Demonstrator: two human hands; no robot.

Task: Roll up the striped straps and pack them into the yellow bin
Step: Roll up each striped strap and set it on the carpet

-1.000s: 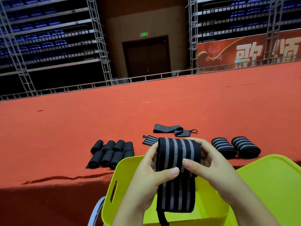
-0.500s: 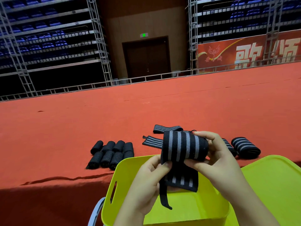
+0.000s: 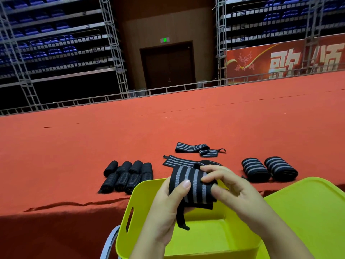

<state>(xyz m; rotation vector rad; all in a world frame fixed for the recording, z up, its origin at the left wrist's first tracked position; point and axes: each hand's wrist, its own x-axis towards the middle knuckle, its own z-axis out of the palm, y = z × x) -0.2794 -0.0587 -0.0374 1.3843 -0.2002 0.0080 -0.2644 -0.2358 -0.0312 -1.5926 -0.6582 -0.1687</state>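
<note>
Both hands are clamped on one striped strap (image 3: 192, 186), held in the air over the open yellow bin (image 3: 141, 193): our left hand (image 3: 168, 208) pinches its left edge with the thumb on top, and our right hand (image 3: 227, 186) curls its fingers over the top right of the roll. A second ago a long flat tail of this strap hung down in front of the bin; half a second ago it was already much shorter, and now only a short flap and the thin black loop (image 3: 182, 219) dangle below our left palm. We judge from this that the rolling of this strap is almost finished, with a turn or so left before it can go down into the bin, whose visible floor holds nothing yet. On the red bench (image 3: 74, 156), two unrolled straps lie beyond our hands, one (image 3: 197, 148) farther off and one (image 3: 177, 161) just behind the roll, partly hidden. Two finished striped rolls (image 3: 268, 170) sit to the right near the bin's lid (image 3: 317, 212), and a cluster of darker rolls (image 3: 127, 175) sits to the left. So most of the packing is still ahead of us. The loose end could spring open if our grip eases before the roll is set down.
</note>
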